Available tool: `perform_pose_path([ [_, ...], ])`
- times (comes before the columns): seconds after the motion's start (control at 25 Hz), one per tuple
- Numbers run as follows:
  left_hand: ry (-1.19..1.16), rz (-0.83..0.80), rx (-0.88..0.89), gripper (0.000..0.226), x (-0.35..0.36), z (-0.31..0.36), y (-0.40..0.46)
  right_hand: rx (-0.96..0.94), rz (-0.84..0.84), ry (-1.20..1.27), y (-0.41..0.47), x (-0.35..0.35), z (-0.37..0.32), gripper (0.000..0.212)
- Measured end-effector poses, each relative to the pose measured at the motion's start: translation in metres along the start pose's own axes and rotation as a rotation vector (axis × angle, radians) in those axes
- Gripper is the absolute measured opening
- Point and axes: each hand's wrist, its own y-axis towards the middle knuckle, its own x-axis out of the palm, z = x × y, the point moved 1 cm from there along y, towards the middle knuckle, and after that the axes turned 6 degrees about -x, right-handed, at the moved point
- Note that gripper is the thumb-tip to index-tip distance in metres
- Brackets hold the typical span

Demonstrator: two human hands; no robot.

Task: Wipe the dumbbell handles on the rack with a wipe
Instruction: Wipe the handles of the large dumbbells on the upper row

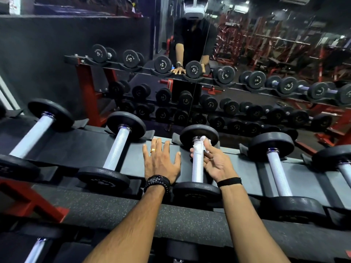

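Note:
A black dumbbell with a silver knurled handle (197, 168) lies on the top shelf of the rack (133, 160), right in front of me. My right hand (213, 162) pinches a crumpled white wipe (199, 147) and wraps it round the far end of that handle, by the far weight plate. My left hand (161, 162) lies flat with spread fingers on the black shelf, just left of the dumbbell. Other dumbbells with silver handles sit to the left (118, 149) and right (279, 171) on the same shelf.
A mirror wall behind the rack reflects a person, the dumbbell rows and red gym machines (275, 44). Red rack legs (34, 202) show at lower left. A lower shelf holds another handle (36, 249) at the bottom left.

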Motion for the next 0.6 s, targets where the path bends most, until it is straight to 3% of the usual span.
perform_pose_path([
  [0.08, -0.003, 0.006, 0.001, 0.063, 0.001, 0.000, 0.000, 0.037, 0.054, 0.021, 0.006, -0.003, 0.004, 0.029],
  [0.2, -0.001, 0.019, 0.006, 0.063, 0.003, 0.000, 0.001, 0.026, 0.159, -0.137, 0.009, -0.001, 0.010, 0.010],
  [0.28, 0.002, 0.021, 0.009, 0.063, 0.003, 0.000, 0.001, -0.044, 0.216, -0.297, 0.011, 0.001, 0.012, 0.020],
  [0.44, -0.001, 0.022, -0.002, 0.071, 0.001, -0.001, 0.000, -0.252, 0.321, -0.920, 0.000, -0.002, 0.006, 0.039],
  [0.6, -0.024, 0.028, -0.007, 0.070, 0.007, -0.002, 0.002, -0.365, 0.301, -0.939, -0.027, -0.016, -0.005, 0.044],
])
